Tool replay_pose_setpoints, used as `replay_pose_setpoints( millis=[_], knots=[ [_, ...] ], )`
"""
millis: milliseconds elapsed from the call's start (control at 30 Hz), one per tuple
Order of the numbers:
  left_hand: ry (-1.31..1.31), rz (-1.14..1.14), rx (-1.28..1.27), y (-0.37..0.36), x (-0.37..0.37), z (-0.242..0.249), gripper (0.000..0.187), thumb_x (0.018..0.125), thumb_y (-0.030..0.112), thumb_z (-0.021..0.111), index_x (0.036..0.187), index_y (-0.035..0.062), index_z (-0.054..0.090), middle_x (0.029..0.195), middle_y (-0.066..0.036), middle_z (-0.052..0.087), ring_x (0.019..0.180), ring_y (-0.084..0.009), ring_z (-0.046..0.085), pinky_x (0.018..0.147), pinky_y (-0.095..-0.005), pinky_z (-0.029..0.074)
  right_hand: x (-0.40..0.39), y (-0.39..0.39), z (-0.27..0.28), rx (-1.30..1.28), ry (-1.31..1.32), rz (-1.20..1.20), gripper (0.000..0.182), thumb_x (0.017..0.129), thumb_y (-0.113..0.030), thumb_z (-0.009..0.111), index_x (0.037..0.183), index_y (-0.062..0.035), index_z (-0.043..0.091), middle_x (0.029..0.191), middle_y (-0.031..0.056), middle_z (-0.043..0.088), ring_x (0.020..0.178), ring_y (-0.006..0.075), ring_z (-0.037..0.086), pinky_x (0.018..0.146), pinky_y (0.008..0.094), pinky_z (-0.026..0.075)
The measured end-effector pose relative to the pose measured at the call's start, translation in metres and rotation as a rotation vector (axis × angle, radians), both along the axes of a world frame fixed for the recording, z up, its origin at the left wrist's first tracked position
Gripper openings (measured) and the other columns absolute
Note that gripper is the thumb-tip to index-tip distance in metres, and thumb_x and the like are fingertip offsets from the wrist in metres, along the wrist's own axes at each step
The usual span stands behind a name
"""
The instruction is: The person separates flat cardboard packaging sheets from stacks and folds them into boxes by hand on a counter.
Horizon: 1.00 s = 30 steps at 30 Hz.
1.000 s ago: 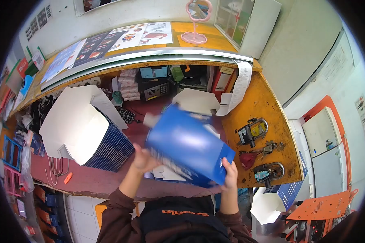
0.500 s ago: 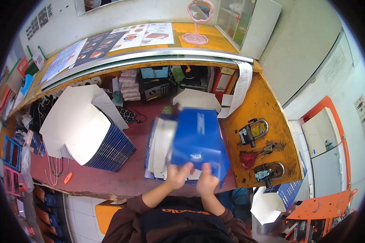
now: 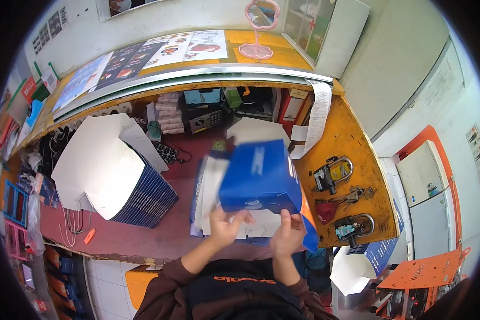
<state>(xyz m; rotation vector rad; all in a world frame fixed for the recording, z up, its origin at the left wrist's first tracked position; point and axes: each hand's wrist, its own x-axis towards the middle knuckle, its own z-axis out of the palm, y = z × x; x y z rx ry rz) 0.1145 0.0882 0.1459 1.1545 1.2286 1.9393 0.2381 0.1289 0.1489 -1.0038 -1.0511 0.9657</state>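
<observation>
A blue cardboard box [image 3: 258, 173], partly folded up, is tilted in front of me. Its near side bends downward, and a blue flap with an orange inner face [image 3: 308, 224] hangs at its right. My left hand [image 3: 226, 226] grips the near left edge, thumb pointing right. At the near right corner my right hand [image 3: 289, 233] holds the box with its thumb up; some of its fingers are hidden. Beneath the box lies a pile of flat white-and-blue cardboard blanks [image 3: 210, 178]. A tall stack of nested blue boxes [image 3: 149, 189], white inside, leans to the left.
Padlocks [image 3: 325, 176] and keys [image 3: 352, 196] lie on the wooden ledge to the right. A paper receipt [image 3: 319, 109] hangs from the shelf. On the desk's left are an orange cutter [image 3: 90, 236] and cables [image 3: 72, 224]. More boxes [image 3: 352, 274] stand at lower right.
The box's near panel has folded down from the top, and its flap has swung out to the right. My right hand has moved right and my left hand slightly left.
</observation>
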Motion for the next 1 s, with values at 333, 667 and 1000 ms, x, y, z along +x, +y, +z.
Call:
replay_pose_setpoints(
  millis=[333,667,1000],
  knots=[
    [-1.418,-0.399,-0.011,0.003,-0.016,0.011,0.026,0.091,0.018,0.047,0.111,0.0033,0.054,0.093,-0.006,0.062,0.087,-0.0125,0.057,0.073,-0.0290,0.045,-0.012,0.021,0.009,-0.363,0.766,0.539,0.019,0.081,-0.002,0.060,0.096,-0.0121,0.056,0.085,-0.0001,0.058,0.074,0.0109,0.054,0.065,0.0263,0.045],
    [-0.511,-0.143,-0.604,0.009,-0.005,-0.030,0.027,0.081,0.024,0.068,0.073,-0.0014,0.067,0.054,-0.001,0.052,0.040,-0.0062,0.043,0.042,-0.0200,0.034,-0.042,0.014,-0.042,-0.249,0.465,0.375,0.041,0.080,-0.010,0.064,0.117,-0.0065,0.047,0.109,0.0070,0.052,0.103,0.0180,0.050,0.090,0.0321,0.040],
    [-0.922,-0.499,-0.415,0.011,-0.046,-0.037,0.032,0.090,0.030,0.045,0.098,0.0008,0.057,0.068,0.000,0.050,0.053,-0.0137,0.049,0.047,-0.0258,0.037,-0.043,0.046,-0.037,-0.375,0.522,0.480,0.042,0.080,-0.010,0.063,0.119,-0.0064,0.045,0.111,0.0076,0.053,0.104,0.0187,0.051,0.096,0.0365,0.037]
  ],
)
